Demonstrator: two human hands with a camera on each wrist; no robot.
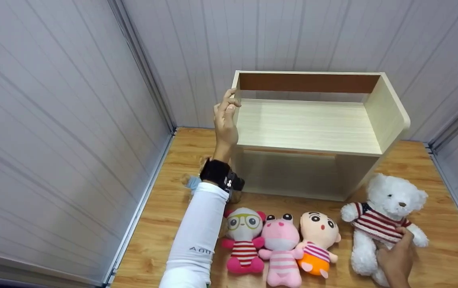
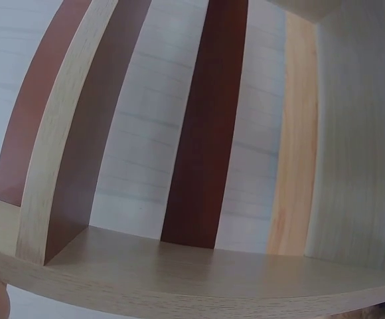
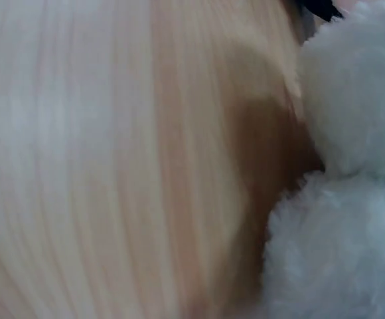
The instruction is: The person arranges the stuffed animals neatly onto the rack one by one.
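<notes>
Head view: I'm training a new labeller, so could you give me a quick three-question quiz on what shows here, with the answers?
1. Which toy does the right hand hold?
2. True or false: as pictured, the left hand is at the right side of the shelf.
3. Fill in the colour: the pink frog is between the toy in glasses and the doll in ____ shorts.

Key:
1. The white bear in the striped sweater.
2. False; it is at the left side.
3. Orange.
</notes>
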